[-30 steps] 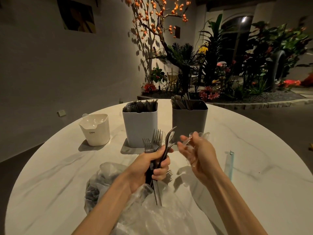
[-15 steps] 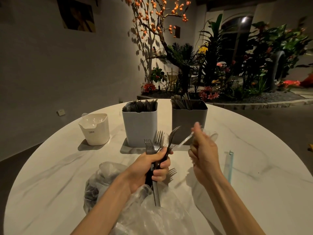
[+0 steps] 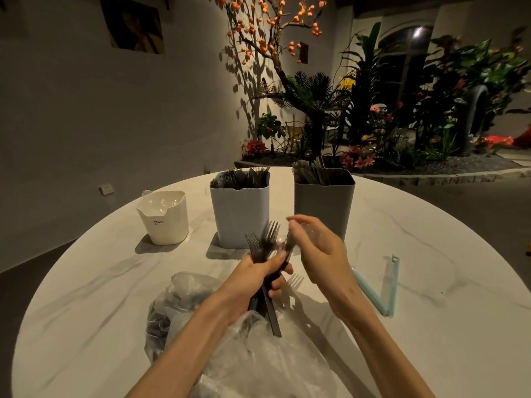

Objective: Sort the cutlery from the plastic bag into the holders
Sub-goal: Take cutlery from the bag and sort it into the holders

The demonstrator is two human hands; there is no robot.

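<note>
My left hand (image 3: pixel 260 278) is closed around a bunch of black plastic forks (image 3: pixel 265 239), tines up, above the crumpled clear plastic bag (image 3: pixel 258 357). Right beside the bunch, my right hand (image 3: pixel 320 254) pinches a clear plastic spoon (image 3: pixel 280 241) that is blurred and partly hidden by the fingers. Three holders stand behind. The small white holder (image 3: pixel 168 225) on the left has clear spoons in it. The pale blue holder (image 3: pixel 240 216) is full of black forks. The dark grey holder (image 3: pixel 323 206) contains dark cutlery.
A light blue bag clip (image 3: pixel 390 285) lies open on the round marble table (image 3: pixel 431 326), to the right of my right arm. More dark cutlery shows through the bag at the left (image 3: pixel 161 320). Plants and a wall stand beyond the table.
My right hand has moved left with the clear spoon, from in front of the grey holder to right beside the fork bunch. My left hand keeps its hold on the forks.
</note>
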